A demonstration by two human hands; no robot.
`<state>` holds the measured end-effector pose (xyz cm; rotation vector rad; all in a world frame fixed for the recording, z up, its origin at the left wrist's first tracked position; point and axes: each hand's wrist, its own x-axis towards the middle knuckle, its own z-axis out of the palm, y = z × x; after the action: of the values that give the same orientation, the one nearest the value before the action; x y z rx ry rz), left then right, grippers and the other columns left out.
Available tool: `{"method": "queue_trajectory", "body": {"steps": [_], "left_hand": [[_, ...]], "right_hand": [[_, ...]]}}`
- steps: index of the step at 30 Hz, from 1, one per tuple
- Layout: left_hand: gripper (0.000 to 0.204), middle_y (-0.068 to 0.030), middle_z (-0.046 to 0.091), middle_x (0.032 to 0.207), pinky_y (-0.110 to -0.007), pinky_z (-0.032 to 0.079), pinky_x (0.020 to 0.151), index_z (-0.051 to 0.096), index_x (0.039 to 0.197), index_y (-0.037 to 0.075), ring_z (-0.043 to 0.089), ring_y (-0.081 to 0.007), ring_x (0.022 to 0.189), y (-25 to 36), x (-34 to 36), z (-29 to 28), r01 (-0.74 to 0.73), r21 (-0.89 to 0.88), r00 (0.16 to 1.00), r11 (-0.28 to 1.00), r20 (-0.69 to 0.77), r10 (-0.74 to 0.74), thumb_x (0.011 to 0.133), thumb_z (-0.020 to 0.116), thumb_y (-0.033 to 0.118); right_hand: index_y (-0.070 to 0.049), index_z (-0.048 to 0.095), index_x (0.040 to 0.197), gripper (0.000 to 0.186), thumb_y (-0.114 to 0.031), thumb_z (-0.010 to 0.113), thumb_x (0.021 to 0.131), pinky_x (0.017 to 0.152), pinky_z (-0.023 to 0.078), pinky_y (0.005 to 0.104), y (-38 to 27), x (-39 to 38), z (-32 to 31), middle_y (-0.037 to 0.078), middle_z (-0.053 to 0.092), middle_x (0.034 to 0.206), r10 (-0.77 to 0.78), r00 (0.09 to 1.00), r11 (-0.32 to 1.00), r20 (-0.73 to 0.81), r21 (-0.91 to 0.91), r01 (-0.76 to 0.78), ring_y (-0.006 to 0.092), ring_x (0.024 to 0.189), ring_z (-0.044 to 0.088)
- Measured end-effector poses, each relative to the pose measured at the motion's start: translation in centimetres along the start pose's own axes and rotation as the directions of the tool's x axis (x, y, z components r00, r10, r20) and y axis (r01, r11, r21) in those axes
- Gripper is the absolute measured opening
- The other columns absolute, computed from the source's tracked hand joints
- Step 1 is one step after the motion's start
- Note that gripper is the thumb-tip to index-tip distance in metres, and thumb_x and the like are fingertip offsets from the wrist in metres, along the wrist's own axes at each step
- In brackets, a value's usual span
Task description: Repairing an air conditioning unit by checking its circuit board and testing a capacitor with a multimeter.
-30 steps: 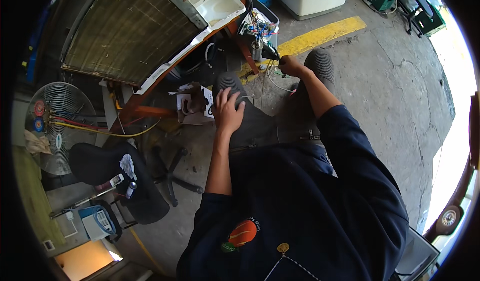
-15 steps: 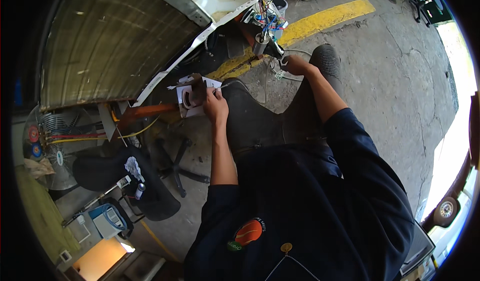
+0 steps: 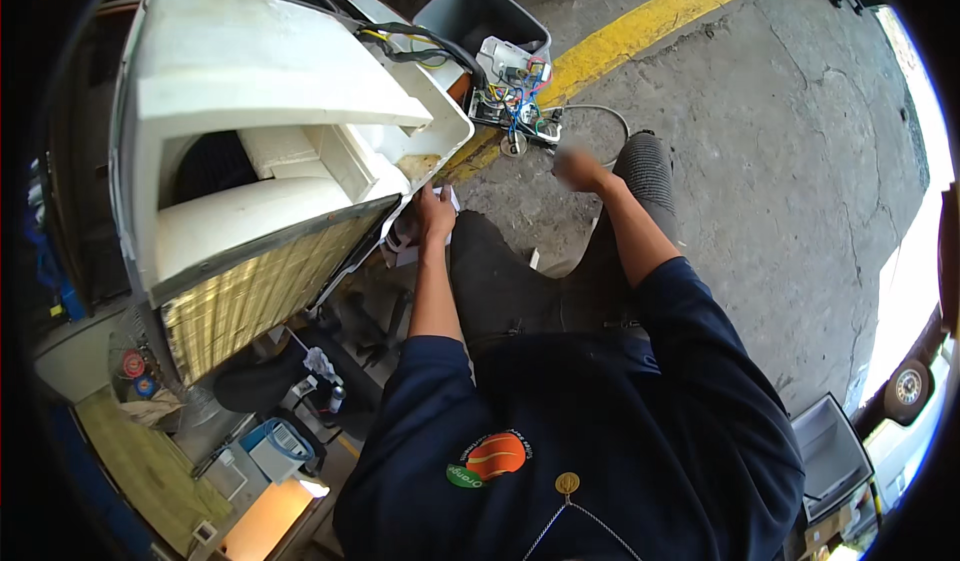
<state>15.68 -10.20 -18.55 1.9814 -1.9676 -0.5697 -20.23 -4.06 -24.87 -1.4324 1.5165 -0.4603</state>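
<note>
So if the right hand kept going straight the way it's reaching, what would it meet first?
Most likely the open electrical box with coloured wires, just beyond the right hand. The hand is motion-blurred and depth is unclear, so the grey cable beside the box could come first.

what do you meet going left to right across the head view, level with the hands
white air conditioner unit → left hand at a white carton → blurred right hand → bare concrete floor
</note>
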Motion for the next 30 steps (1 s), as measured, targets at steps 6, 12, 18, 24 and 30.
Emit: {"method": "queue_trajectory", "body": {"steps": [6, 12, 18, 24, 30], "left_hand": [[0.039, -0.0188, 0.076, 0.123, -0.041, 0.054, 0.101, 0.072, 0.127, 0.002, 0.072, -0.0292, 0.118, 0.6, -18.0, -11.5, 0.469, -0.030, 0.805, 0.882, 0.426, -0.413, 0.101, 0.072, 0.031], [0.040, -0.0129, 0.077, 0.117, -0.041, 0.054, 0.100, 0.075, 0.121, 0.004, 0.072, -0.0301, 0.114, 10.6, -36.7, -22.4, 0.805, -0.052, 0.579, 0.591, 0.286, -0.764, 0.098, 0.075, 0.037], [0.044, -0.0157, 0.079, 0.119, -0.043, 0.056, 0.099, 0.077, 0.119, 0.005, 0.073, -0.0319, 0.116, 19.3, -41.0, -21.7, 0.861, 0.095, 0.465, 0.499, 0.252, -0.849, 0.097, 0.071, 0.042], [0.040, -0.0095, 0.077, 0.103, -0.037, 0.057, 0.086, 0.077, 0.107, 0.004, 0.075, -0.0183, 0.103, 24.8, -47.4, -15.0, 0.906, -0.352, 0.418, 0.234, 0.666, -0.618, 0.105, 0.065, 0.042], [0.040, -0.0057, 0.075, 0.112, -0.035, 0.055, 0.089, 0.072, 0.115, 0.003, 0.072, -0.0145, 0.096, 29.3, -54.6, -15.3, 0.703, -0.569, 0.709, 0.426, 0.515, -0.483, 0.111, 0.058, 0.041]], "right_hand": [[0.002, 0.075, 0.122, 0.036, -0.027, 0.068, 0.101, 0.084, 0.060, 0.0407, -6.5, -9.0, -5.8, 0.020, 0.079, 0.107, 0.153, 0.987, 0.865, 0.053, 0.476, -0.159, 0.0321, 0.097, 0.078], [0.003, 0.071, 0.130, 0.031, -0.015, 0.062, 0.107, 0.071, 0.058, 0.0309, -3.1, -24.7, -16.3, 0.011, 0.075, 0.096, 0.354, 0.905, 0.573, 0.236, 0.710, -0.409, 0.0187, 0.080, 0.074], [0.004, 0.075, 0.119, 0.030, -0.018, 0.063, 0.103, 0.049, 0.055, 0.0332, 11.2, -39.8, -29.9, 0.016, 0.077, 0.078, 0.677, 0.642, 0.658, 0.360, 0.094, -0.747, 0.0236, 0.061, 0.075], [0.003, 0.070, 0.120, 0.028, -0.014, 0.056, 0.105, 0.046, 0.045, 0.0310, 13.9, -46.7, -39.2, 0.017, 0.072, 0.077, 0.802, 0.593, 0.503, 0.064, 0.463, -0.730, 0.0217, 0.058, 0.067], [0.001, 0.068, 0.119, 0.030, -0.026, 0.062, 0.107, 0.046, 0.045, 0.0300, 8.1, -45.2, -35.1, 0.016, 0.070, 0.072, 0.725, 0.681, 0.593, 0.101, 0.410, -0.693, 0.0196, 0.056, 0.064]]}}
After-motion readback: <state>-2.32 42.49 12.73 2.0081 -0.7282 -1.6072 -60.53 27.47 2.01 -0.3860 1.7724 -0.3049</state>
